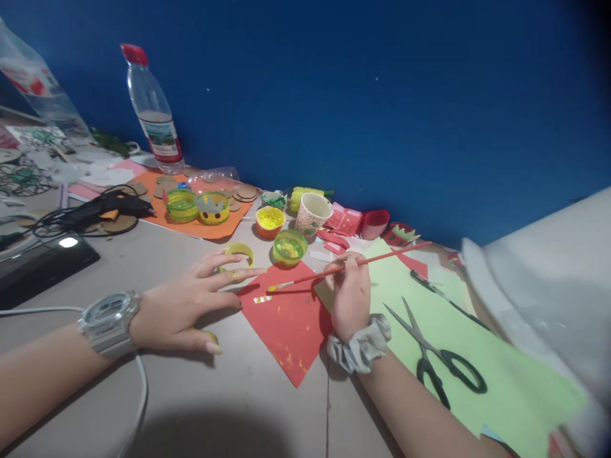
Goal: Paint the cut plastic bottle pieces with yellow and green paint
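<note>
My right hand (350, 289) pinches a thin red paintbrush (310, 277), its yellow-tipped bristles just over a red sheet of paper (286, 331). A small strip with yellow paint (262, 299) lies on that paper, which is marked with yellow smears. With fingers spread, my left hand (193, 302) reaches to the red sheet's left edge, beside a yellow ring (251, 256). Yellow paint marks its fingers. Behind the sheet stand a green-yellow ring-shaped cup (289, 248), an orange cup of yellow paint (270, 221) and a patterned paper cup (312, 215).
Black-handled scissors (432, 350) lie on green paper (515, 381) at right. A glue gun (121, 202) and black power box (48, 264) with cables sit left. Two decorated rings rest on orange paper (210, 233). A red-capped bottle (155, 121) stands by the blue wall (358, 95).
</note>
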Motion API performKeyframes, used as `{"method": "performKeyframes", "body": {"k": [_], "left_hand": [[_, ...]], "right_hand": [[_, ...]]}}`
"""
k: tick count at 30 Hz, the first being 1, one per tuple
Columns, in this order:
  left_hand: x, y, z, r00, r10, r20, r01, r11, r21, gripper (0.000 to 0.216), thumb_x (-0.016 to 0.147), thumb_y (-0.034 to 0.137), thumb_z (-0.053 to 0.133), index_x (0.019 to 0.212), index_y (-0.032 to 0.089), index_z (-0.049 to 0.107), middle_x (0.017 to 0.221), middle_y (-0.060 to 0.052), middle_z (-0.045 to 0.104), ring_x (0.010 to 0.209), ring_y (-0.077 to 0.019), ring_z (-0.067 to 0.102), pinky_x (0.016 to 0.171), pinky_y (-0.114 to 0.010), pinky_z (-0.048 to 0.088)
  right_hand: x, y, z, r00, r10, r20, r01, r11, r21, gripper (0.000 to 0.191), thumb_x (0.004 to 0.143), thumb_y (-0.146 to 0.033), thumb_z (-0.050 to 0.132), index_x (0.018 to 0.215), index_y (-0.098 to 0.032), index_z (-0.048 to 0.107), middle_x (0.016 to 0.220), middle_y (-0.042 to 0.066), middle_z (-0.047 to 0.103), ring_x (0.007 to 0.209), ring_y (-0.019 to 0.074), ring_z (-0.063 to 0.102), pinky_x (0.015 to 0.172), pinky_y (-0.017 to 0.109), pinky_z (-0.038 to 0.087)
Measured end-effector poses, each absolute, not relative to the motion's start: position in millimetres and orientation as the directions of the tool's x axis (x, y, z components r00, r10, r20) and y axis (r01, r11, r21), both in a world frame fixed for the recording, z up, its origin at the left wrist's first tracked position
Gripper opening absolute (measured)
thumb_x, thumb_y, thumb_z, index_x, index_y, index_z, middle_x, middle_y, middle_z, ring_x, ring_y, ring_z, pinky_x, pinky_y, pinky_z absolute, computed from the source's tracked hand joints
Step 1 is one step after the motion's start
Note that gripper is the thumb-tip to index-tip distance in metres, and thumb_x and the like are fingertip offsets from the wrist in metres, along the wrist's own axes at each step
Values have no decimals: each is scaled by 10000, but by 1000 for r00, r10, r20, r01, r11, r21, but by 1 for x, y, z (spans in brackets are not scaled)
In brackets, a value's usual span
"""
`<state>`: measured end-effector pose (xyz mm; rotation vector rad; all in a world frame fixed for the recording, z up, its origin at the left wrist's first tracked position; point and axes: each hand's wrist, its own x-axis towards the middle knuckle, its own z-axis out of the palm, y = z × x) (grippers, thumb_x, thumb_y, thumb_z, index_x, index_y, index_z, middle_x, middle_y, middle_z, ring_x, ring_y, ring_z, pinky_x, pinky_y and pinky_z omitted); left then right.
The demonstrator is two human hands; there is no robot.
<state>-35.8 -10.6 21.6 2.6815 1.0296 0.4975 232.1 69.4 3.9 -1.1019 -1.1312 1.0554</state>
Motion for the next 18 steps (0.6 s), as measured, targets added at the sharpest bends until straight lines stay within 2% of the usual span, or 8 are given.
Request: {"method": "performKeyframes", "body": {"k": [4, 8, 10, 15, 18], "left_hand": [[-36, -12, 21, 679, 691, 248, 606, -718, 343, 630, 840, 735, 458, 1187, 227, 597, 1550, -99, 386, 1432, -378, 232, 1197, -549, 106], [-36, -12, 21, 697, 676, 239, 596, -731, 333, 638, 844, 737, 448, 1195, 222, 585, 1561, -100, 365, 1439, -374, 221, 1202, -540, 84], [-35, -11, 21, 698, 674, 242, 592, -733, 334, 638, 844, 738, 444, 1187, 220, 587, 1561, -101, 366, 1439, -376, 221, 1204, -539, 82], [-36, -11, 20, 693, 681, 236, 600, -726, 335, 629, 843, 738, 446, 1168, 222, 598, 1551, -93, 386, 1432, -381, 229, 1199, -546, 104], [-37, -11, 20, 699, 683, 209, 612, -724, 320, 628, 845, 737, 444, 1175, 223, 589, 1558, -93, 370, 1436, -378, 208, 1196, -551, 91]], "right_hand": [[233, 70, 3, 14, 996, 91, -86, 92, -992, 262, 922, -444, 481, 775, -228, 458, 596, -42, 539, 483, 112, 497, 474, 237, 413], [232, 63, 3, -114, 985, 128, 81, 138, -987, 283, 958, -446, 422, 774, -234, 464, 526, -57, 518, 467, 134, 505, 490, 263, 410], [232, 60, 3, -110, 980, 167, 164, 184, -969, 282, 974, -413, 401, 767, -233, 466, 534, -50, 541, 472, 134, 502, 511, 273, 406], [237, 60, 4, -24, 979, 202, 218, 203, -955, 272, 985, -345, 376, 744, -240, 447, 499, -56, 536, 441, 130, 481, 499, 271, 395], [238, 63, 5, 45, 980, 194, 160, 185, -970, 274, 982, -342, 378, 736, -241, 445, 490, -61, 508, 415, 123, 459, 455, 260, 377]]}}
